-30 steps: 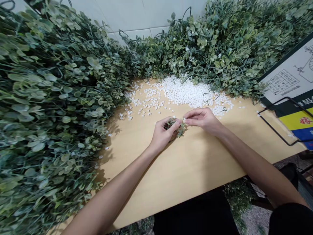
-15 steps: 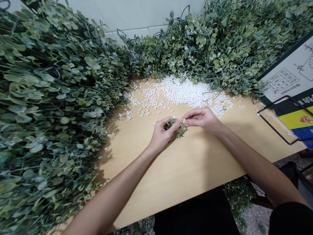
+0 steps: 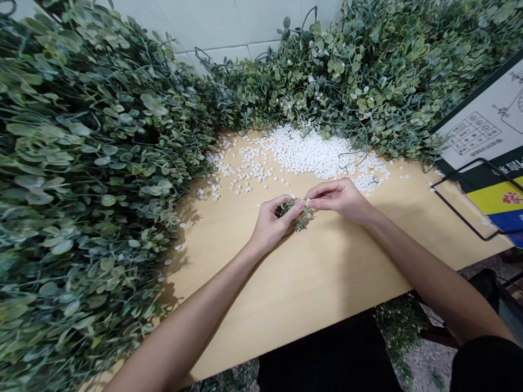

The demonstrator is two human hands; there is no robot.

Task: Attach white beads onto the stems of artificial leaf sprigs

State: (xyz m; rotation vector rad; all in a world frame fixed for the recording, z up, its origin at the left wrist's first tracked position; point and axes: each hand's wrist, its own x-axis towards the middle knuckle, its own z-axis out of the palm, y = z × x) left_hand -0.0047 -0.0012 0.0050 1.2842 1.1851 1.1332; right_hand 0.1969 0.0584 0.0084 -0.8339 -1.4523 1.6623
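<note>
Green sprig: small, leafy, in the left hand, above the near-middle of the wooden-toned table.
Left hand: curled round the sprig, thumb laid along the top.
Right hand: thumb and forefinger narrowed on a tiny white piece beside the left thumb tip; whether it touches the sprig, I cannot tell.
Hazard, drop: so small a piece could slip from a loose pinch.
Hazard, crush: too firm a left squeeze might bend the leaves.
Loose white pieces: heaped and strewn beyond the hands; a wide sweep could scatter them.
Leafy banks: left one crowding the tabletop, rear one closing off the back.
Black wire frame: at the right, before a printed board; a possible snag for the right arm.
</note>
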